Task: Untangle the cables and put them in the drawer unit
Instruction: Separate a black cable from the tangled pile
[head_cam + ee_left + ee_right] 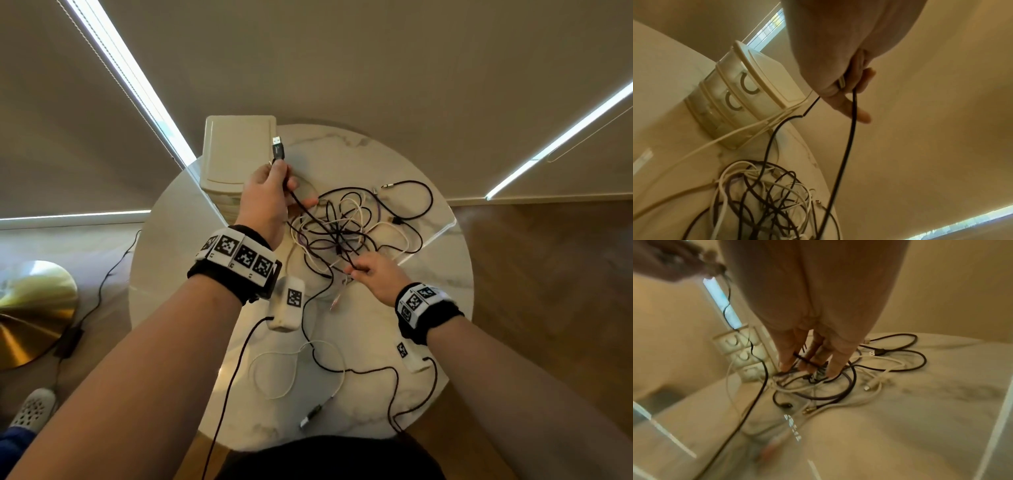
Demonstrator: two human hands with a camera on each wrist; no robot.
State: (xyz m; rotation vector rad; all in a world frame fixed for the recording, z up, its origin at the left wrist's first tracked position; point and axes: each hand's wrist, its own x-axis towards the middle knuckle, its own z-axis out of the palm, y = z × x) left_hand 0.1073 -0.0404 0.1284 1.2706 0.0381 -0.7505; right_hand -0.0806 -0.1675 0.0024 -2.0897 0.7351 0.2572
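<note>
A heap of tangled black, white and purple cables lies in the middle of the round marble table. My left hand is raised over the heap's far left side. It grips a black USB cable just below its plug, which points up. From the left hand that black cable hangs down into the tangle. My right hand pinches a black strand at the heap's near edge, and the fingers have the strand across them. The cream drawer unit stands far left, drawers closed.
A loose white cable loop, a black cable and a silver plug lie near the table's front edge. A gold lamp base and its black cord stand on the floor at the left.
</note>
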